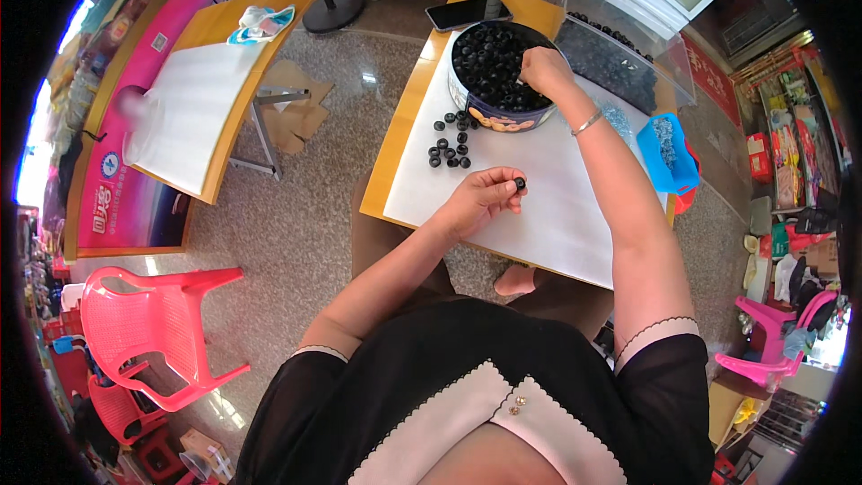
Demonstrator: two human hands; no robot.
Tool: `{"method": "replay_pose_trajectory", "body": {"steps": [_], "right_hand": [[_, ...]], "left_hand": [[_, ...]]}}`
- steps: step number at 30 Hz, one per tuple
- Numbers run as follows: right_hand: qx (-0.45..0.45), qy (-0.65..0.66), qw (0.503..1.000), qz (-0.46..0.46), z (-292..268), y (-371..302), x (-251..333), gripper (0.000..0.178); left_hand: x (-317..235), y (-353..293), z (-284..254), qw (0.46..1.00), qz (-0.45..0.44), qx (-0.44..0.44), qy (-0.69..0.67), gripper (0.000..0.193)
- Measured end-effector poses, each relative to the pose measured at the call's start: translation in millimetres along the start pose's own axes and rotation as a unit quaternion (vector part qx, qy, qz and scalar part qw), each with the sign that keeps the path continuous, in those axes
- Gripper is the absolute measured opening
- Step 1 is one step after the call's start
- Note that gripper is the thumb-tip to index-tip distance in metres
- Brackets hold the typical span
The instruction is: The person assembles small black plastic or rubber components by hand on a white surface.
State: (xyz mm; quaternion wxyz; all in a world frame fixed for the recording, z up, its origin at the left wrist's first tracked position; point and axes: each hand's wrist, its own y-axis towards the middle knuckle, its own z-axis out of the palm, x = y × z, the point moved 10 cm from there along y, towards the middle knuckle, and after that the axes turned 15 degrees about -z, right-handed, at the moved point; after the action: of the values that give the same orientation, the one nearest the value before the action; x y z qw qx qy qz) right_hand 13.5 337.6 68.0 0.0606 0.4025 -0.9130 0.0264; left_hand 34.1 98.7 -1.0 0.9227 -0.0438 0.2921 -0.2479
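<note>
Between the thumb and fingers of my left hand (486, 200) is a small round black part (520, 183) with a hole in it, held over the white-covered table. My right hand (545, 72) reaches into a round tin (512, 120) heaped with similar black parts (489, 58). Its fingers are closed at the heap's right side, and whatever they pinch is hidden. Left of the tin, several loose black parts (452, 144) lie scattered on the white sheet (539, 184).
A black phone (468, 13) lies behind the tin. At the right are a clear bin (606, 72) of black parts, small clear pieces (617, 121) and a blue basket (660, 175). A second table (193, 108) and a pink chair (171, 328) stand to the left.
</note>
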Motion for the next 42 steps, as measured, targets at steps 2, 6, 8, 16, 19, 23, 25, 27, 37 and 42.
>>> {"method": "replay_pose_trajectory", "body": {"steps": [2,6,8,16,19,23,25,27,37,42], "right_hand": [[-0.054,0.069,0.996,-0.029,-28,-19,13,0.016],[-0.161,0.449,0.878,-0.039,-51,-89,19,0.017],[-0.159,0.532,0.831,-0.039,-36,-122,28,0.015],[-0.229,0.633,0.739,0.022,9,-214,50,0.014],[-0.245,0.636,0.731,0.031,17,-223,61,0.013],[-0.242,0.603,0.76,0.024,12,-227,72,0.011],[-0.266,0.528,0.807,-0.005,-1,-230,76,0.011],[-0.278,0.501,0.819,-0.015,-6,-231,78,0.011],[-0.33,0.276,0.896,-0.11,-36,-235,95,0.012],[-0.327,0.273,0.896,-0.124,-37,-238,97,0.012]], "left_hand": [[1,-2,-5,1.0,0.006,-0.015,-0.013,0.017],[1,-1,-2,1.0,0.009,-0.01,-0.013,0.018],[-3,-5,-6,0.999,0.023,-0.024,-0.01,0.018],[-10,0,-5,0.999,0.037,-0.022,-0.013,0.019],[-8,-1,-5,0.999,0.029,-0.04,-0.012,0.019],[-6,-1,-6,0.999,0.026,-0.038,0.02,0.018],[-4,-1,-8,0.999,0.028,-0.035,0.021,0.019],[-4,-1,-8,0.999,0.03,-0.031,0.021,0.02],[-6,-1,-10,0.994,0.062,-0.067,0.055,0.02],[-6,-2,-8,0.991,0.065,-0.084,0.077,0.021]]}}
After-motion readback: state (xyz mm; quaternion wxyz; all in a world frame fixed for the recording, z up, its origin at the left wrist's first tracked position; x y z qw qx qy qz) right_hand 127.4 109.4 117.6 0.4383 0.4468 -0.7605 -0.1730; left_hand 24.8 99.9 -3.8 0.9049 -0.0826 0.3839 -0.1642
